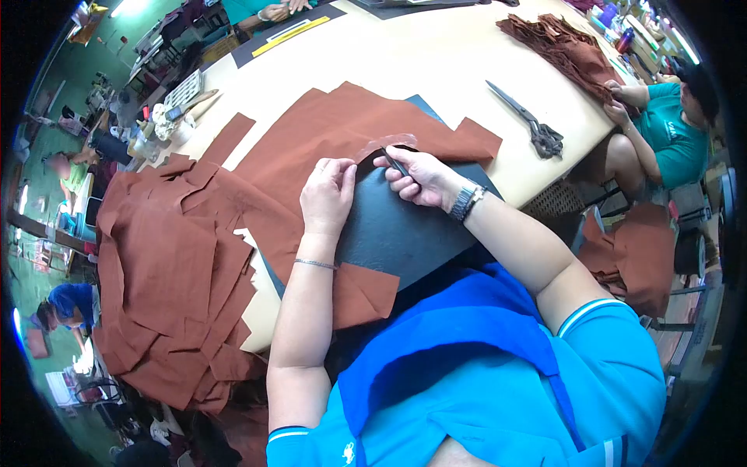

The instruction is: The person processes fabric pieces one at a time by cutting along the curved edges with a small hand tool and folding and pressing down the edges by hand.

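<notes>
A reddish-brown fabric piece lies over a dark board, and a curved edge of it runs between my hands. My left hand is closed, thumb and fingertips pinched at that edge. In my right hand is a slim dark tool, its tip at the curve; its exact kind is hidden by the fingers. A whitish, see-through curved strip shows on the fabric just beyond the tool. A small fabric flap lies by my left forearm.
A heap of brown fabric pieces hangs over the table's left side. Large dark-handled scissors lie at right. Beyond them, a seated person handles gathered brown cloth. A yellow ruler lies at the far edge.
</notes>
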Motion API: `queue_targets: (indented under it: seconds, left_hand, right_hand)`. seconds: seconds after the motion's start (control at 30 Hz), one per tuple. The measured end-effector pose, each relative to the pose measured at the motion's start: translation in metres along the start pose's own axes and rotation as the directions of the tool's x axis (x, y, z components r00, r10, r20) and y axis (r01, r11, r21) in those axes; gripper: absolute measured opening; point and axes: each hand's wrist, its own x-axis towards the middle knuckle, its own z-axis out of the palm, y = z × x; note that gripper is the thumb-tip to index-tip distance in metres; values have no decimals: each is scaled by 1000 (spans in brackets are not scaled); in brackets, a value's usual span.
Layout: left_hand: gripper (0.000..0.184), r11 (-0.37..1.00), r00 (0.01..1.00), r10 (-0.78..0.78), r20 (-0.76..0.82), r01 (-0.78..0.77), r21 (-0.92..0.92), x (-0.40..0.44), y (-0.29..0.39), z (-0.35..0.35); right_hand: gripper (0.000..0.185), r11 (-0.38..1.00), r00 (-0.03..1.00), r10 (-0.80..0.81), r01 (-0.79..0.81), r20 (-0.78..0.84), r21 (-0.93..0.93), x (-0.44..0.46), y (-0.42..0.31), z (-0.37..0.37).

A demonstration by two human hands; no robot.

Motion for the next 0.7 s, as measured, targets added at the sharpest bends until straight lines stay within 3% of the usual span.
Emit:
queue_targets:
  seconds: [0.03,0.13,0.2,0.3,0.33,0.37,0.43,0.5,0.53,0.57,0.6,0.7]
  left_hand:
    - [12,1000,1000,-19,22,19,3,0,0,-1]
    - [20,938,976,219,10,-213,274,2,-4,-10]
    - [26,919,986,134,97,-161,359,-3,-21,-19]
    - [33,891,959,26,281,-150,430,-22,-22,-52]
    - [35,880,919,-87,384,-110,462,-24,-2,-70]
    - [34,851,833,-213,511,-98,515,-19,15,-84]
    - [44,854,598,-356,718,-104,510,-2,40,-103]
    - [59,845,651,-16,759,-397,358,-3,22,-97]
    - [68,790,640,151,753,-536,297,-4,10,-91]
    - [73,808,678,116,726,-490,329,-3,-1,-80]
    - [79,823,711,77,699,-441,358,0,-12,-67]
    - [91,843,862,-141,487,-154,516,20,-33,-24]
  right_hand:
    - [33,1000,1000,1,-1,15,8,2,1,-1]
    - [32,996,996,-84,84,7,-39,-9,5,-3]
    - [31,960,975,-220,209,-40,-183,-36,2,7]
    - [38,670,848,-528,383,-44,-636,-62,-31,-15]
    - [40,376,658,-752,461,25,-804,-50,-44,-44]
    - [42,40,428,-888,436,168,-899,-40,-60,-73]
    - [45,62,615,-786,-30,-67,-998,-73,-100,-86]
    - [47,-36,697,-684,-326,-214,-945,-62,-133,-141]
    - [49,-55,594,-792,-296,-138,-954,-52,-136,-174]
    - [50,-76,476,-877,-261,-60,-962,-46,-134,-193]
    - [48,-172,353,-935,-357,38,-918,-50,-129,-171]
    - [49,-331,263,-898,120,352,-936,-59,-102,-99]
